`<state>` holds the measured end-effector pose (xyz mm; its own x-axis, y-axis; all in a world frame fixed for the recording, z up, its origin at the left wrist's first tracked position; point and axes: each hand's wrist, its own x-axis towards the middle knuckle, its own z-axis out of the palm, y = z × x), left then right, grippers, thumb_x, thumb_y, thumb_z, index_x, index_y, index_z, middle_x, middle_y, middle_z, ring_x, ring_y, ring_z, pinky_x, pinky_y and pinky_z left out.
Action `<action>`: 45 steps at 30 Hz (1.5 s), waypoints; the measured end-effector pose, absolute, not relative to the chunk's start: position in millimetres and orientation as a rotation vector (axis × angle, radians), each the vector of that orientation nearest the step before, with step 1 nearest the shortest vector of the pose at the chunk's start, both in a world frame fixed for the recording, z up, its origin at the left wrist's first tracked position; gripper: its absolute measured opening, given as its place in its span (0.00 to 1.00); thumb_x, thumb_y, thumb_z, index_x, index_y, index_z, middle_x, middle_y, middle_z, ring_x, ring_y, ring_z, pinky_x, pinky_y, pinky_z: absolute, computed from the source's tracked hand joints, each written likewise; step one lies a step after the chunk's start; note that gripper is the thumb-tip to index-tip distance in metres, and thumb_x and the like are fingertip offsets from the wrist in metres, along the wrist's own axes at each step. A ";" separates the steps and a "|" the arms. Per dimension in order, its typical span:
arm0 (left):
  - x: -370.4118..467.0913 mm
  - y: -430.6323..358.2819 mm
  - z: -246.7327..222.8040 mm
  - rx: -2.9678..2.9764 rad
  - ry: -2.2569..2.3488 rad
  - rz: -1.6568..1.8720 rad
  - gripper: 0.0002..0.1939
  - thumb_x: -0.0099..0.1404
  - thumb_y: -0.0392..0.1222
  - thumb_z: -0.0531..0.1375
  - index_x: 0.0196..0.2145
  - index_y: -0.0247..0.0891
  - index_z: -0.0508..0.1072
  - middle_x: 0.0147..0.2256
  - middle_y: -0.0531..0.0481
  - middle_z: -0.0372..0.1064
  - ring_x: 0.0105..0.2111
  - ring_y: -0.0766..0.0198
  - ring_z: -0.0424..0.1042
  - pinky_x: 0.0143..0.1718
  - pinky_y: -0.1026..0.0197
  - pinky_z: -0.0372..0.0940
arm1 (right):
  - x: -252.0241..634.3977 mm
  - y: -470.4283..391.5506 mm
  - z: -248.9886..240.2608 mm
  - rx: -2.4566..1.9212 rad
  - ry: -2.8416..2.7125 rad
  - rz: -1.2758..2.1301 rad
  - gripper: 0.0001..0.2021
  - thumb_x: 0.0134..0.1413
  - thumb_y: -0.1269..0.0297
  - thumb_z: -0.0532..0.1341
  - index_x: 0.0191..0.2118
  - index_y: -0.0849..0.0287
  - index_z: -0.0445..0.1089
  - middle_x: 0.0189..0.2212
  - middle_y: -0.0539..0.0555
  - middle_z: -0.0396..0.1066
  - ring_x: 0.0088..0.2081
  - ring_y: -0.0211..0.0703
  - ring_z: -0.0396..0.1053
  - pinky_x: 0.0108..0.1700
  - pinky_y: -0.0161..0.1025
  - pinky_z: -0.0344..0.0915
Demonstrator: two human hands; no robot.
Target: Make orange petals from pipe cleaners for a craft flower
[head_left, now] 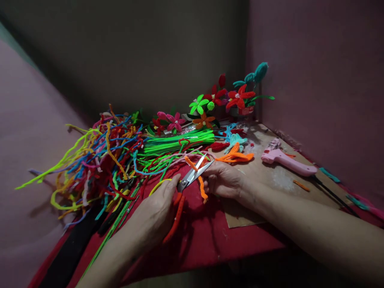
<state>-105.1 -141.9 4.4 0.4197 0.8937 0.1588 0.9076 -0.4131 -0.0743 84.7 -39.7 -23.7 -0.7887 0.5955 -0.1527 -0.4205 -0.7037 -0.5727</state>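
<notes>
Left hand (159, 208) angled inward, fingers round scissors (184, 183); right hand (226, 180), fingers apparently pinching orange strip (202, 187).

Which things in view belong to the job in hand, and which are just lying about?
In use:
- scissors, in the left hand
- orange stem, at the blades, in the right hand

Seemingly just lying about:
- glue gun
- green bundle
- mixed stems
- flowers

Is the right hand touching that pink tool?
Apart. The head view shows bare brown board between the right hand and the pink tool.
</notes>
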 end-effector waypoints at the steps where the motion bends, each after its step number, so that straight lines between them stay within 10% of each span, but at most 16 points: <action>1: -103.9 -140.6 5.6 -2.522 -1.627 -0.130 0.29 0.61 0.30 0.45 0.60 0.32 0.46 0.54 0.33 0.59 0.52 0.56 0.64 0.47 0.54 0.65 | 84.7 -39.5 -24.1 -0.450 -0.722 2.429 0.04 0.39 0.79 0.58 0.22 0.65 0.66 0.15 0.49 0.65 0.17 0.31 0.59 0.24 0.32 0.53; 35: -125.3 -136.1 8.0 -2.271 -1.976 0.075 0.20 0.59 0.28 0.43 0.48 0.31 0.61 0.41 0.37 0.69 0.38 0.58 0.73 0.37 0.58 0.67 | 82.4 -36.3 -25.4 -0.676 -1.079 2.027 0.04 0.36 0.73 0.61 0.22 0.63 0.64 0.18 0.49 0.64 0.20 0.33 0.61 0.26 0.34 0.56; 45: -170.6 -120.2 -2.5 -2.395 -1.973 0.120 0.19 0.62 0.45 0.49 0.49 0.39 0.64 0.42 0.42 0.69 0.39 0.58 0.71 0.39 0.59 0.65 | 81.4 -29.9 -31.8 -0.720 -1.127 1.899 0.06 0.35 0.73 0.62 0.19 0.61 0.63 0.18 0.49 0.60 0.20 0.31 0.53 0.22 0.35 0.48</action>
<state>-170.6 -120.2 -2.5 0.1900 0.9811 -0.0365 0.9783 -0.1923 -0.0773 81.4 -29.9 -31.8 -0.5211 0.8504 -0.0724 -0.3439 -0.2869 -0.8941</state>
